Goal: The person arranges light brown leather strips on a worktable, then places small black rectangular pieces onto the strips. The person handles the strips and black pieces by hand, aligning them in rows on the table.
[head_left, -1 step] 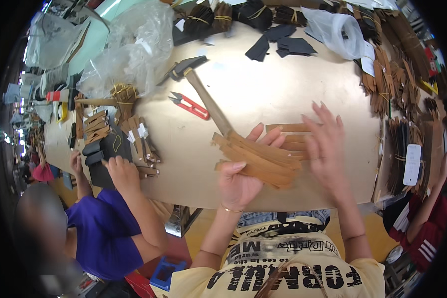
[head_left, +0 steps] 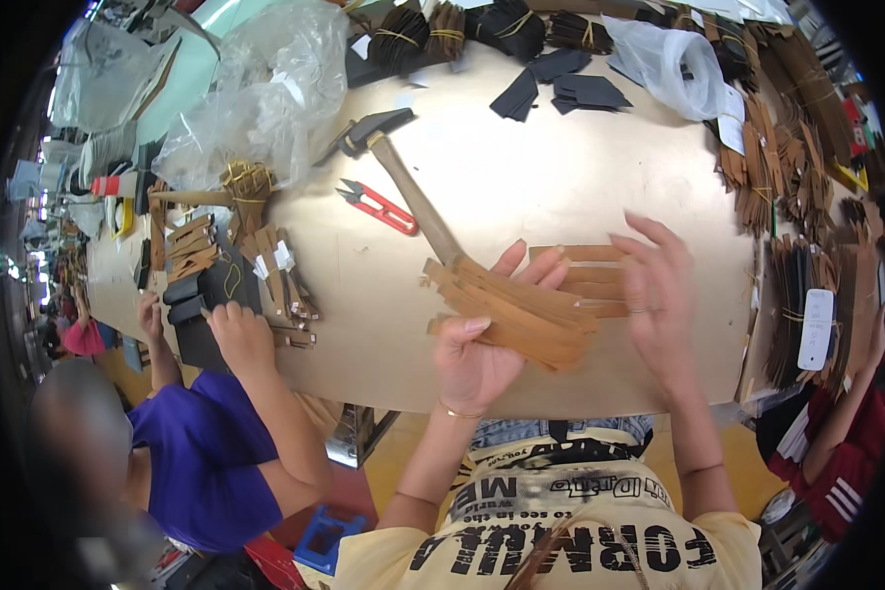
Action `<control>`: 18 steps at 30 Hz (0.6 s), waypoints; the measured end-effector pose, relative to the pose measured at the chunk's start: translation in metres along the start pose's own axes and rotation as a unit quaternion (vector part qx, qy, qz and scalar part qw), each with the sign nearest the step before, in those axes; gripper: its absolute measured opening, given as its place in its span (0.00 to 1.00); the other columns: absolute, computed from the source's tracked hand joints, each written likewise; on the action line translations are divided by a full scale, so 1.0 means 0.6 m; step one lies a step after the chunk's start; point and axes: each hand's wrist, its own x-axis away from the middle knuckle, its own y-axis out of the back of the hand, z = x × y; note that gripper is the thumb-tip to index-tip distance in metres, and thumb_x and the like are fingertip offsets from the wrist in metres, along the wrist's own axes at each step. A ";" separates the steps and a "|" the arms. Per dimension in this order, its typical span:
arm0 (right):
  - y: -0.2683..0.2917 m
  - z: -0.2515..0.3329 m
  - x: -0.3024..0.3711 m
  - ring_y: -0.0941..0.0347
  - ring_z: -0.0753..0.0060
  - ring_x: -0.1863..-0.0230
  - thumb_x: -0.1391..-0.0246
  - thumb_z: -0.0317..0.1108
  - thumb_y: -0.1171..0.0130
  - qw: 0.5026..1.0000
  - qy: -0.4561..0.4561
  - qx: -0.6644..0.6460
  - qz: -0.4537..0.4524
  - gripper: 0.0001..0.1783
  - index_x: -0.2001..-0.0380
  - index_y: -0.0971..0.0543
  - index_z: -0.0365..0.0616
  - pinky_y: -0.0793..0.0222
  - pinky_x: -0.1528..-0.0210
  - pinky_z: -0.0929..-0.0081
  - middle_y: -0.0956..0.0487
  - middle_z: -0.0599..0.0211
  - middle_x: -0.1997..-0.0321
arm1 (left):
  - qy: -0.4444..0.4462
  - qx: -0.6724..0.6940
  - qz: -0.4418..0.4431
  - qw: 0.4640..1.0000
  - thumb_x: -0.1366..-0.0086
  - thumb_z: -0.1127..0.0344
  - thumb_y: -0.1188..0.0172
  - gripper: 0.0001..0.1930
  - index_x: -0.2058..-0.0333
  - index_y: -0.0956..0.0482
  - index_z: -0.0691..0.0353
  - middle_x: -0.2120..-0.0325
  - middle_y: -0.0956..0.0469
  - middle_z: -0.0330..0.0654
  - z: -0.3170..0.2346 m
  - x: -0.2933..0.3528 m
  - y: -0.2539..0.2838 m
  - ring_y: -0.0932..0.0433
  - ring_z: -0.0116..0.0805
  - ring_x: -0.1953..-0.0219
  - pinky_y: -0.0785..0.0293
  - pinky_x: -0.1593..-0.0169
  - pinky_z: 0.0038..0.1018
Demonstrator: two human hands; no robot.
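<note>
Holding a bunch of brown strips (head_left: 516,315) low over the near edge of the tan bench (head_left: 521,167), the left hand (head_left: 477,359) has its fingers curled round one end, thumb on top. The right hand (head_left: 659,295) lies flat on the other end, its fingers spread wide and gripping nothing. More brown strips lie flat on the bench under that hand.

A hammer (head_left: 403,172) with a wooden handle lies just past the strips, its dark head pointing away. A small red snipper (head_left: 379,206) sits beside the handle.

A big clear plastic bag (head_left: 256,98), all crumpled, sits on the far left. Another clear bag (head_left: 674,64) sits on the far right. Flat black pieces (head_left: 560,90) lie between them. Dark bundles (head_left: 442,29) tied with yellow bands line the far edge.

Small white paper tags (head_left: 283,256) sit on brown bundles (head_left: 277,280) at the left. A long white tag (head_left: 816,329) hangs on the brown stacks (head_left: 787,187) at the right.

Another person in a purple top (head_left: 202,452) sits at the left, one hand (head_left: 238,334) on dark pieces.
</note>
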 end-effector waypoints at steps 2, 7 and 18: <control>0.020 0.017 -0.008 0.30 0.62 0.47 0.47 0.43 0.34 0.992 -0.055 -0.108 0.020 0.17 0.57 0.20 0.47 0.39 0.40 0.60 0.24 0.64 0.51 | -0.017 -0.003 0.008 1.000 0.43 0.58 0.45 0.43 0.31 0.49 0.65 0.31 0.52 0.63 -0.001 -0.010 -0.007 0.56 0.58 0.27 0.56 0.26 0.50; 0.007 0.073 -0.007 0.27 0.68 0.62 0.52 0.41 0.29 0.987 0.098 -0.069 0.110 0.14 0.64 0.20 0.48 0.37 0.54 0.67 0.25 0.72 0.65 | -0.043 0.025 0.035 0.998 0.37 0.52 0.51 0.40 0.30 0.51 0.62 0.32 0.48 0.62 0.001 -0.020 -0.004 0.51 0.55 0.28 0.51 0.27 0.48; -0.017 0.083 -0.028 0.29 0.73 0.64 0.55 0.41 0.28 0.988 0.107 -0.024 0.111 0.11 0.71 0.19 0.50 0.43 0.57 0.69 0.24 0.79 0.70 | -0.087 -0.013 0.002 0.996 0.33 0.42 0.55 0.39 0.32 0.46 0.63 0.37 0.38 0.61 0.012 -0.021 0.015 0.45 0.56 0.30 0.47 0.29 0.48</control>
